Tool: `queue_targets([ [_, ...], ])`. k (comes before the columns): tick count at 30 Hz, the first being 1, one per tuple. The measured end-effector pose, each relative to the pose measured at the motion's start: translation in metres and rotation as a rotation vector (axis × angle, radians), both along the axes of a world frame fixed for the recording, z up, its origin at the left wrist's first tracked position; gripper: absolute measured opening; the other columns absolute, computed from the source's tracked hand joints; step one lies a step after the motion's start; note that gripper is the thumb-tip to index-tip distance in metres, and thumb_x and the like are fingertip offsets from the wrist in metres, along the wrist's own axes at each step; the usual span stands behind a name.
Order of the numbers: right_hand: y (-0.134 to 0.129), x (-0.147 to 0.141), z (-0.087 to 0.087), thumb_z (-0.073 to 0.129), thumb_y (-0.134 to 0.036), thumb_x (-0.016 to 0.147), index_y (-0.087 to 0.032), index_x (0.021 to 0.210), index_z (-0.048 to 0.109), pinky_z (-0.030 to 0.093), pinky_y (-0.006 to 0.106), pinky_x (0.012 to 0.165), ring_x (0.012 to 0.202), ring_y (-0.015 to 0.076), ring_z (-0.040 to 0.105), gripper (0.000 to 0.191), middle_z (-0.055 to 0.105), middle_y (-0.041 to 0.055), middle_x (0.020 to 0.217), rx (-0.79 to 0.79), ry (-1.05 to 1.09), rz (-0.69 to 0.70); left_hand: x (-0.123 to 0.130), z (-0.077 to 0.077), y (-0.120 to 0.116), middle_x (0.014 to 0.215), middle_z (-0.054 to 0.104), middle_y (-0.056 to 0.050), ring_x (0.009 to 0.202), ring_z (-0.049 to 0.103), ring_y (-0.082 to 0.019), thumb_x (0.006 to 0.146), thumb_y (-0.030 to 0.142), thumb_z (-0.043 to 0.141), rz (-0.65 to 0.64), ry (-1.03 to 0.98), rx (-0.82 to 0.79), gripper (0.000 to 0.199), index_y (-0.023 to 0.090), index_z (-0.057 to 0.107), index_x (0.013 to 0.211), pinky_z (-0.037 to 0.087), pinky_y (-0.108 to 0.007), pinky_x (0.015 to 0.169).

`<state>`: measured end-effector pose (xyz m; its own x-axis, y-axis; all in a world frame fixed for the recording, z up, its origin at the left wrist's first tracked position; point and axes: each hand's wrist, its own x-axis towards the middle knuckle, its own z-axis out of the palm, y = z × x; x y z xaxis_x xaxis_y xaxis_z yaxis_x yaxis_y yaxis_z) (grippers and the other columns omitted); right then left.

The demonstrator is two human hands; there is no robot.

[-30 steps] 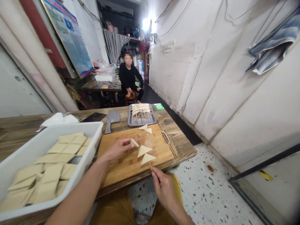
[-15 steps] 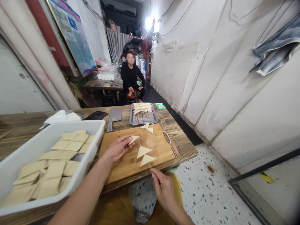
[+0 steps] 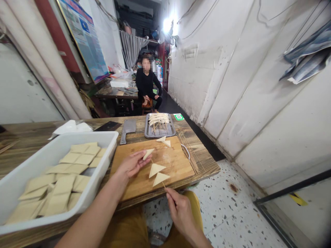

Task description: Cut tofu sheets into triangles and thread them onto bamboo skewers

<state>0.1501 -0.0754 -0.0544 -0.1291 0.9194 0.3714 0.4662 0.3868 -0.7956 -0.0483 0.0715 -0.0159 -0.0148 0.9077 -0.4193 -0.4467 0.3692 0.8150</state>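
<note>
Left grip: our left hand [image 3: 131,165] pinches one pale triangle [image 3: 148,153] between thumb and fingers, above the left half of the cutting board [image 3: 170,151].
Right grip: our right hand [image 3: 179,205] is closed on the lower end of a thin skewer [image 3: 164,186], just past the board's near edge.
Skewer: it carries two threaded triangles [image 3: 156,169] over the board; its upper end is near the pinched piece, touching or apart we cannot tell.
Board edges: loose triangles [image 3: 167,143] lie at the far edge, spare sticks [image 3: 190,155] along the right.
Desk: on its grained wood [image 3: 138,120] we see a white tub [image 3: 111,137] of pale squares [image 3: 62,184] at left, a cleaver [image 3: 129,126] and a loaded metal tray [image 3: 147,132] beyond the board.
Room: speckled floor [image 3: 219,193] shows past the desk's right edge; a person in black [image 3: 148,82] sits beyond the far edge.
Writing: a green code card [image 3: 178,117] marks the far right corner; the poster [image 3: 86,38] is too blurred for us to read.
</note>
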Motion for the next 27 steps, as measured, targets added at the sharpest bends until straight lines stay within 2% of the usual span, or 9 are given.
queue_targets([
  [15,-0.0008,0.0006,-0.0036,0.042,-0.018,0.092,-0.022,0.113,0.064,0.052,0.021,0.077,0.083,0.0167,0.069,0.031,0.072,0.0049,0.095,0.019,-0.023,-0.014,0.0033,0.0007,-0.0019,0.091,0.069,-0.011,0.076,0.068,-0.015,0.081,0.005,0.055,0.02,-0.01,-0.005,0.009,0.008,0.063,0.083,0.057,-0.024,0.07],
  [27,-0.0002,0.0008,-0.0037,0.041,-0.017,0.091,-0.023,0.112,0.064,0.052,0.022,0.077,0.084,0.0172,0.069,0.032,0.072,0.0047,0.094,0.004,-0.028,-0.016,0.0044,-0.0002,-0.0034,0.082,0.07,-0.011,0.073,0.069,-0.017,0.079,0.006,0.057,0.005,-0.016,-0.005,0.007,0.007,0.063,0.082,0.059,-0.024,0.064],
])
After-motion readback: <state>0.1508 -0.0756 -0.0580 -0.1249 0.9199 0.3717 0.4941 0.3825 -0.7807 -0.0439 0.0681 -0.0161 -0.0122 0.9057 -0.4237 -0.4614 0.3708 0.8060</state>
